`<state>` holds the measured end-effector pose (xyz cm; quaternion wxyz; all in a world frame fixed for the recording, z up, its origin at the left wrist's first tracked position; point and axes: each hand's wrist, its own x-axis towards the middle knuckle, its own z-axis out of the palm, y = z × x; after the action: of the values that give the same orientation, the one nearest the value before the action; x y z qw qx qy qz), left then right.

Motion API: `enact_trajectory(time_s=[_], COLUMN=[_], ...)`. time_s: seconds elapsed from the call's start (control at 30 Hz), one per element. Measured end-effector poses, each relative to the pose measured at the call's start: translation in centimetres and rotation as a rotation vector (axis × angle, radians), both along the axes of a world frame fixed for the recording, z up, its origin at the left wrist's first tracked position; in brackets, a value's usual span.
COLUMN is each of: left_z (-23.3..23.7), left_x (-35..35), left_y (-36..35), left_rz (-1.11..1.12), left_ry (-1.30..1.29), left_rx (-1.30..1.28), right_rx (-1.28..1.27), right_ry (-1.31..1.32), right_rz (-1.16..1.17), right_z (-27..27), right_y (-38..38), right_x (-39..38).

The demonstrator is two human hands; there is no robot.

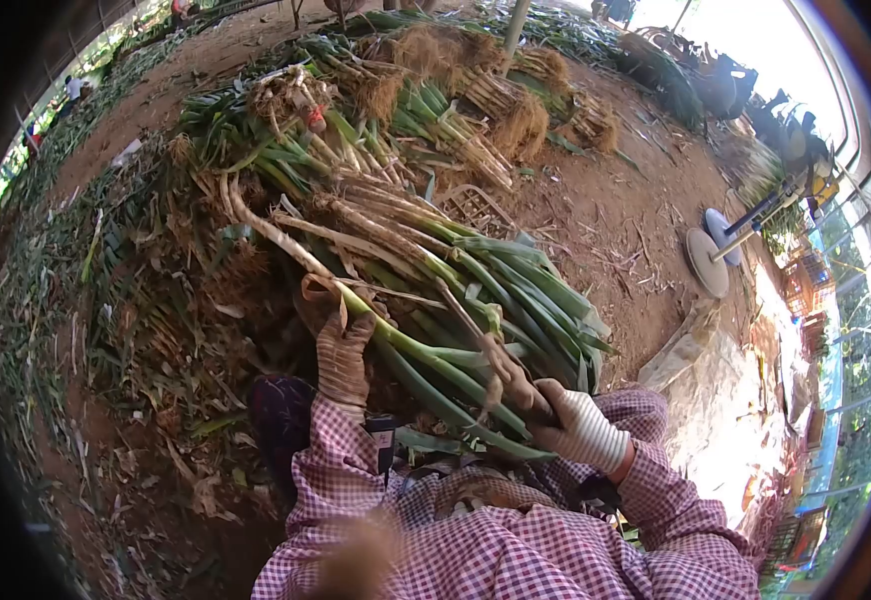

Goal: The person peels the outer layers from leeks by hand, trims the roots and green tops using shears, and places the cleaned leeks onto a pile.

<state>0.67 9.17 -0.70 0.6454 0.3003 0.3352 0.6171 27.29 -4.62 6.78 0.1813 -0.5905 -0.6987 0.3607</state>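
My left hand (342,352), in a soiled brown glove, is wrapped round a long leek (401,340). Its pale stem slants up to the left, and its green leaves run down towards my right hand. My right hand (581,428), in a white ribbed glove, grips the brown handle of a long narrow blade (466,312). A strip of brown cloth (504,368) hangs round the tool where handle and blade meet. The blade crosses over the leek leaves in this view. Just beyond lies a heap of leeks (526,285), leaves to the right.
Bundled leeks with bushy roots (516,125) lie further back around a thin post (516,30). Leaf trimmings (136,310) cover the ground on the left. A plastic crate (476,208) is partly buried behind the heap. On the right stand a round-plated scale-like object (706,262) and a pale sheet (711,375).
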Motion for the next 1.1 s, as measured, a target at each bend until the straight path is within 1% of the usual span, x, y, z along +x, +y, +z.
enact_trajectory(time_s=[0.03, 0.07, 0.1, 0.13, 0.17, 0.2, 0.27, 0.3, 0.33, 0.37, 0.4, 0.47, 0.5, 0.53, 0.57, 0.6, 0.63, 0.67, 0.7, 0.73, 0.77, 0.8, 0.83, 0.87, 0.9, 0.93, 0.97, 1.0, 1.03, 1.1], left_z=[0.4, 0.8, 1.3, 1.9, 0.8, -1.6, -5.7, -7.9, -10.2, -11.4, -12.5, -13.9, -15.2, -17.6, -19.6, -21.2, -19.7, -16.9, -15.3, -17.1, -16.6, -16.1, -15.7, -17.0, -19.1, -22.7, -22.6, -22.6, -21.1, -18.3], left_x=[-0.3, -0.5, -0.6, -0.5, -0.4, -0.5, 0.1, 0.3, 0.3, 0.4, 0.4, 0.4, 0.3, -0.1, -0.3, 0.1, 0.6, 1.2, 1.4, 0.8, 0.8, 1.0, 1.2, 1.1, 1.1, 1.3, 1.4, 1.6, 1.7, 1.8], left_y=[0.1, 0.1, 0.0, -0.1, 0.1, 0.6, 0.6, 0.6, 0.6, 0.3, 0.1, -0.1, 0.0, 0.3, 0.5, 0.6, 0.3, -0.1, -0.3, 0.2, 0.1, 0.1, 0.1, -0.2, -0.1, 0.3, 0.5, 0.7, 0.6, 0.4], left_rz=[-0.003, -0.061, -0.118, -0.166, -0.173, -0.195, -0.213, -0.212, -0.224, -0.236, -0.235, -0.174, -0.168, -0.170, -0.173, -0.183, -0.179, -0.137, -0.092, -0.132, -0.120, -0.119, -0.120, -0.203, -0.195, -0.228, -0.261, -0.346, -0.342, -0.236], left_ry=[0.004, 0.052, 0.098, 0.087, 0.086, 0.073, 0.043, 0.042, 0.102, 0.163, 0.161, 0.297, 0.294, 0.260, 0.228, 0.475, 0.474, 0.398, 0.319, 0.285, 0.283, 0.171, 0.058, 0.222, 0.221, 0.314, 0.406, 0.466, 0.465, 0.243], left_rx=[0.004, 0.020, 0.034, 0.060, 0.060, -0.019, -0.164, -0.164, -0.202, -0.242, -0.243, -0.234, -0.234, -0.280, -0.326, -0.188, -0.188, -0.326, -0.463, -0.441, -0.441, -0.510, -0.576, -0.441, -0.442, -0.262, -0.080, -0.208, -0.210, -0.406], right_rx=[-0.034, 0.090, 0.075, 0.003, -0.071, -0.073, -0.148, -0.147, -0.191, -0.237, -0.237, -0.200, -0.160, -0.176, -0.174, -0.116, -0.059, -0.083, -0.079, -0.080, -0.079, -0.072, -0.067, -0.072, -0.079, -0.079, -0.046, -0.013, -0.013, 0.012], right_ry=[-0.017, -0.137, -0.164, -0.160, -0.155, -0.155, -0.350, -0.351, -0.364, -0.375, -0.399, -0.389, -0.378, -0.380, -0.380, -0.380, -0.380, -0.371, -0.373, -0.392, -0.409, -0.417, -0.415, -0.422, -0.430, -0.430, -0.456, -0.483, -0.483, -0.474], right_rz=[0.002, 0.133, 0.151, 0.134, 0.117, 0.112, 0.143, 0.144, 0.131, 0.117, 0.136, 0.136, 0.136, 0.118, 0.123, 0.132, 0.139, 0.113, 0.119, 0.122, 0.128, 0.153, 0.164, 0.150, 0.134, 0.140, 0.170, 0.200, 0.205, 0.182], right_z=[0.5, 0.9, 0.8, 0.6, 0.4, 0.2, -0.1, -1.4, -3.4, -4.3, -4.8, -6.1, -6.6, -5.5, -5.5, -5.6, -5.8, -7.3, -7.2, -6.9, -6.2, -5.0, -5.2, -5.6, -5.9, -6.0, -6.2, -6.3, -6.8, -7.8], right_y=[-0.5, -0.5, -0.9, -1.1, -1.3, -1.3, -1.1, -0.9, -0.8, -0.6, -0.6, -0.2, 0.1, 0.8, 1.4, 2.1, 2.6, 3.5, 4.2, 4.9, 5.7, 6.2, 6.8, 7.4, 7.9, 8.2, 8.5, 8.7, 9.1, 9.8], right_x=[0.0, -0.5, -0.7, -0.8, -1.1, -1.5, -2.5, -2.5, -2.4, -2.6, -3.0, -3.3, -3.5, -4.4, -5.1, -5.6, -6.1, -6.2, -6.6, -7.2, -7.9, -8.5, -8.8, -9.0, -9.2, -9.4, -9.6, -9.8, -9.9, -10.2])
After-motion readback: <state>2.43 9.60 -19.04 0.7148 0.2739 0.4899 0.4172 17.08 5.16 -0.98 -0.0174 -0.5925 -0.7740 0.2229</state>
